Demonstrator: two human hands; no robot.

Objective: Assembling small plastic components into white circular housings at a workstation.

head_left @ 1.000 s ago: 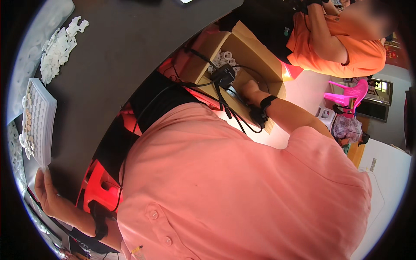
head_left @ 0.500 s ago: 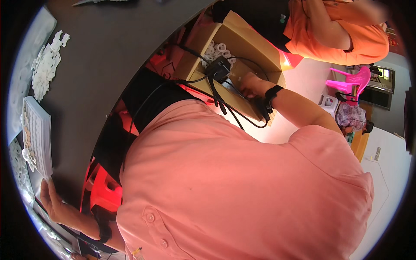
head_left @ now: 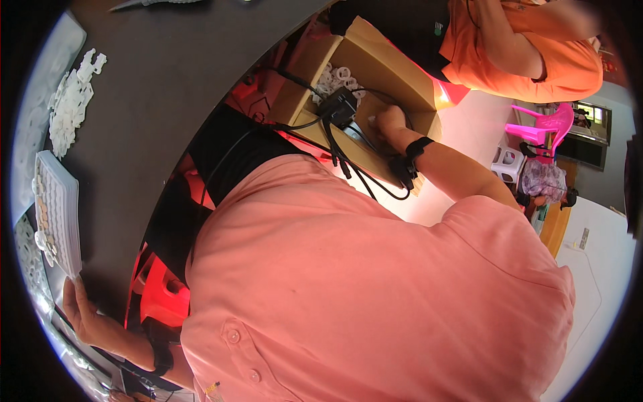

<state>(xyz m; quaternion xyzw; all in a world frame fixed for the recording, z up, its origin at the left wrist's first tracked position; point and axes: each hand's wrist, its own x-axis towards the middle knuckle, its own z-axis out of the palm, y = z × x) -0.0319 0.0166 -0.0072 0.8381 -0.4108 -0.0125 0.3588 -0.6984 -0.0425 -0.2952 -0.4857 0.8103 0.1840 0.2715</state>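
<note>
My left hand [head_left: 86,320] rests at the near end of a white ridged stack [head_left: 63,214] on the dark table, its fingers stretched out and holding nothing. Small beige and white pieces [head_left: 44,214] line the stack's outer side. Over to the right, my right hand [head_left: 390,120] reaches into an open cardboard box [head_left: 402,74], fingers curled in. A small pale spot shows at its fingertips, too small to name. White plastic rings and loose parts [head_left: 338,79] lie inside the box, partly hidden by a black device [head_left: 338,106] with cables.
A pile of flat white plastic pieces [head_left: 72,104] lies on the table [head_left: 147,87], beside clear plastic bags [head_left: 30,127]. Black cables [head_left: 335,147] hang across the box's near side. A person in orange [head_left: 522,53] is beyond it. Red stools [head_left: 161,295] stand below the table edge.
My right hand has moved slightly up and away inside the box, and its fingers look more closed. The left hand stays in place.
</note>
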